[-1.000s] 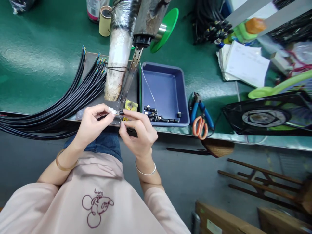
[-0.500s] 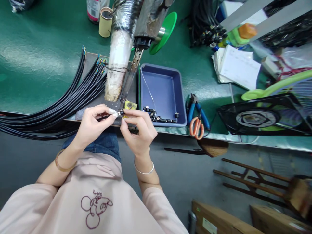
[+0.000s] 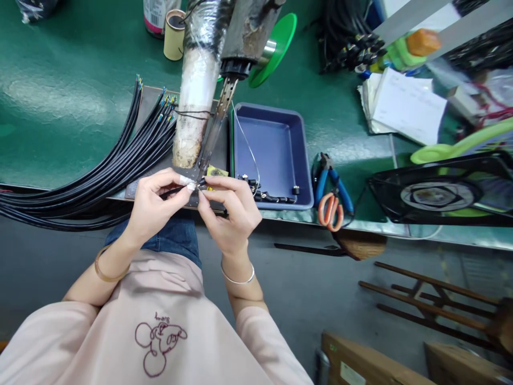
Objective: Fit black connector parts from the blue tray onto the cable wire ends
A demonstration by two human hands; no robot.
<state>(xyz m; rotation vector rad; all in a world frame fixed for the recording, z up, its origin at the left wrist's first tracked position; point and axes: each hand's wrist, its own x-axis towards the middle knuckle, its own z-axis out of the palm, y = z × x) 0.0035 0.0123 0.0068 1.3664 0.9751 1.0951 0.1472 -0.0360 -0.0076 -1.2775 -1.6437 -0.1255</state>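
My left hand is closed in a pinch on a black cable, with white wrapping on its fingertips. Close against it, my right hand pinches a small black connector at the cable's end. The fingers partly hide where the two meet. Just above both hands is the lower end of a soldering iron, mounted at a slant. A thin strand of solder wire hangs to its right. Beneath the iron's tip lies a yellow sponge.
Many black cables lie bundled on the left. A blue tray holds several black connectors. Blue-handled cutters and orange-handled scissors lie right of it. A wrapped duct and a black fan also occupy the bench.
The view has shifted slightly, so the objects on the right appear farther right. Both hands stay pinched together at the same spot below the iron.
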